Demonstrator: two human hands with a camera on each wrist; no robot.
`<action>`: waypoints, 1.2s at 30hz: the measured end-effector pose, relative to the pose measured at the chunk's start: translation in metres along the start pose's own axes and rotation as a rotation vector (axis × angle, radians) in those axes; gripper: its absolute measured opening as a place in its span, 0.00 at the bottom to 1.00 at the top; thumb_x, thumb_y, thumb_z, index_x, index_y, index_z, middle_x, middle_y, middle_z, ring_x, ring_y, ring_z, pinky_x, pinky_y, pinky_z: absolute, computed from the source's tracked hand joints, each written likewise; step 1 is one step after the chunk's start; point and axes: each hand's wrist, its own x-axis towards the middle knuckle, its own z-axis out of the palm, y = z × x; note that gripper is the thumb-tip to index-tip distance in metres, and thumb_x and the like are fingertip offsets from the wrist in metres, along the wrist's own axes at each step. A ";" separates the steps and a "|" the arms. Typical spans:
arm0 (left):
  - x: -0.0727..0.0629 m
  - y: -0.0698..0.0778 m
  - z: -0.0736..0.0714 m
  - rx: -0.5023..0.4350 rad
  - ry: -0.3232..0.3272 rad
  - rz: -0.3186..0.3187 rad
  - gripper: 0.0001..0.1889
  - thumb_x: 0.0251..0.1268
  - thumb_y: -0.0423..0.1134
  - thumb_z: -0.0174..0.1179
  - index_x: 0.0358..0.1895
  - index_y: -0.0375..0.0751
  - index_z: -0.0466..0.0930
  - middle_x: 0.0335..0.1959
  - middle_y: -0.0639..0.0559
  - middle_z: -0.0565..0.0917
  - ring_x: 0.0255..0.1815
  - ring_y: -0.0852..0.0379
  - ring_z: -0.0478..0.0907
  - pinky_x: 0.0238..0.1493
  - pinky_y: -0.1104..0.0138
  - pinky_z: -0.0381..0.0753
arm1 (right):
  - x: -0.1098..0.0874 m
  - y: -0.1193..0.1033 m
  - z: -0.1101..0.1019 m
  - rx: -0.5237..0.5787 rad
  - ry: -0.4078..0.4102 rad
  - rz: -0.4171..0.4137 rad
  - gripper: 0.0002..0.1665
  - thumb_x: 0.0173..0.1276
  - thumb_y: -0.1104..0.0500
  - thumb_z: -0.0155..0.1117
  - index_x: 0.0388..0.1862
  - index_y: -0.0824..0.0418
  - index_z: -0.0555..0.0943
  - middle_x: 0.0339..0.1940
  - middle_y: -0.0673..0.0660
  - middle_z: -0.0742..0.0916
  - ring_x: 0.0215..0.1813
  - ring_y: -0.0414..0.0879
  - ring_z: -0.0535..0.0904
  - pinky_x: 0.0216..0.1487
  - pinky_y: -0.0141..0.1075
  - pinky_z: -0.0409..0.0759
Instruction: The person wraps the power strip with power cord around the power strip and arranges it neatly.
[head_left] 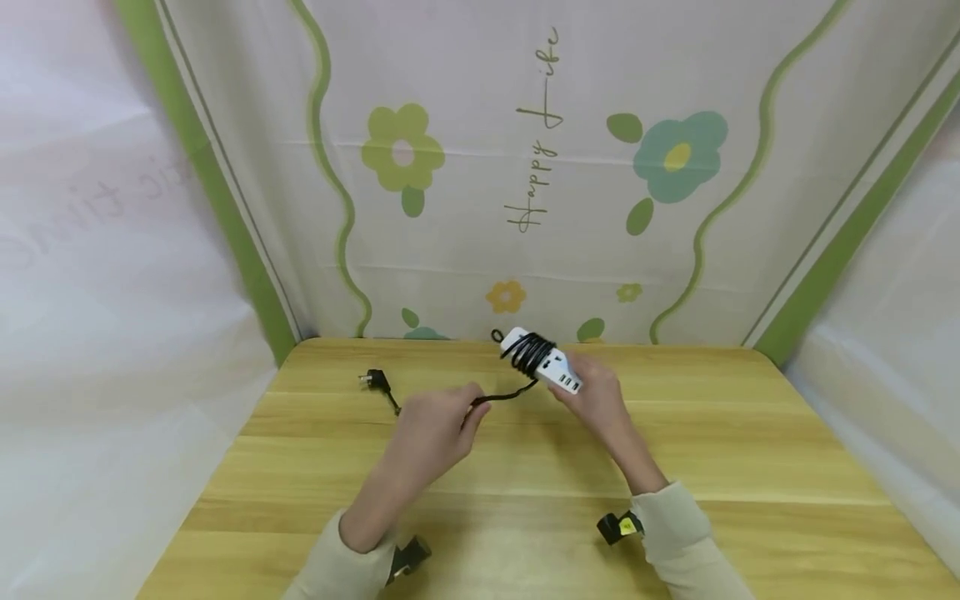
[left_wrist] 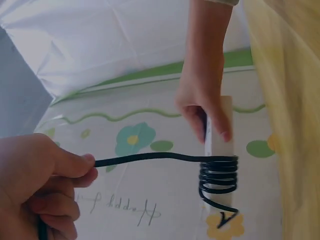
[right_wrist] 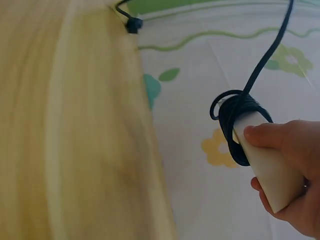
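A white power strip [head_left: 558, 372] with sockets and several USB ports is held at its near end by my right hand [head_left: 597, 397]. Its black cord [head_left: 529, 354] is wound in several turns around the far half, with a small loop poking out at the tip. From the coils the cord runs to my left hand [head_left: 437, 423], which pinches it between thumb and forefinger [left_wrist: 75, 165]. Past the left hand, the cord's tail ends in a black plug [head_left: 375, 381] over the table's far left. In the right wrist view the strip's plain back [right_wrist: 270, 165] faces the camera.
Below the hands is a wooden table [head_left: 525, 533]. Behind its far edge hangs a white cloth [head_left: 465, 225] printed with flowers and lettering, and more cloth walls stand at both sides. Each wrist wears a small black camera [head_left: 611, 527].
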 end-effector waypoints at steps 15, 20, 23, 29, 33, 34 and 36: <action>0.002 -0.046 -0.003 0.026 0.236 -0.016 0.05 0.57 0.38 0.73 0.29 0.42 0.87 0.24 0.52 0.87 0.16 0.58 0.81 0.18 0.68 0.77 | -0.016 -0.050 0.002 -0.012 -0.504 -0.160 0.35 0.54 0.57 0.81 0.60 0.66 0.81 0.55 0.63 0.87 0.52 0.54 0.85 0.48 0.40 0.85; 0.002 -0.059 0.003 0.014 0.203 -0.076 0.04 0.57 0.37 0.73 0.30 0.42 0.88 0.25 0.51 0.88 0.19 0.57 0.82 0.20 0.67 0.78 | -0.017 -0.060 -0.013 0.036 -0.664 -0.280 0.35 0.55 0.55 0.80 0.61 0.64 0.81 0.57 0.60 0.87 0.51 0.49 0.86 0.47 0.33 0.85; 0.003 -0.065 0.008 0.000 0.173 -0.119 0.04 0.58 0.38 0.72 0.32 0.42 0.89 0.26 0.50 0.89 0.19 0.57 0.82 0.20 0.67 0.78 | -0.017 -0.065 -0.023 0.083 -0.717 -0.334 0.35 0.56 0.53 0.79 0.62 0.63 0.80 0.59 0.57 0.86 0.57 0.49 0.85 0.55 0.36 0.83; 0.004 -0.072 0.019 -0.066 0.096 -0.179 0.04 0.61 0.40 0.71 0.34 0.44 0.90 0.26 0.52 0.89 0.19 0.61 0.78 0.22 0.68 0.76 | -0.015 -0.073 -0.043 0.223 -0.714 -0.454 0.34 0.57 0.51 0.79 0.61 0.62 0.81 0.57 0.55 0.87 0.53 0.43 0.85 0.51 0.32 0.83; 0.004 -0.074 0.029 -0.202 0.019 -0.200 0.05 0.63 0.39 0.68 0.35 0.42 0.90 0.27 0.52 0.88 0.22 0.63 0.77 0.26 0.70 0.77 | -0.013 -0.073 -0.056 0.398 -0.686 -0.488 0.31 0.58 0.51 0.78 0.59 0.60 0.83 0.54 0.55 0.88 0.45 0.38 0.84 0.41 0.28 0.82; 0.003 -0.074 0.031 -0.245 -0.004 -0.203 0.05 0.64 0.39 0.68 0.36 0.42 0.90 0.27 0.51 0.88 0.22 0.63 0.77 0.27 0.70 0.78 | -0.012 -0.073 -0.058 0.448 -0.683 -0.486 0.30 0.58 0.52 0.78 0.59 0.59 0.83 0.54 0.55 0.88 0.43 0.37 0.84 0.39 0.28 0.82; 0.002 -0.074 0.036 -0.328 -0.041 -0.207 0.05 0.66 0.37 0.66 0.36 0.40 0.89 0.27 0.51 0.88 0.23 0.64 0.77 0.29 0.71 0.78 | -0.011 -0.071 -0.062 0.528 -0.674 -0.474 0.29 0.58 0.52 0.78 0.59 0.57 0.83 0.54 0.54 0.88 0.41 0.37 0.84 0.37 0.29 0.82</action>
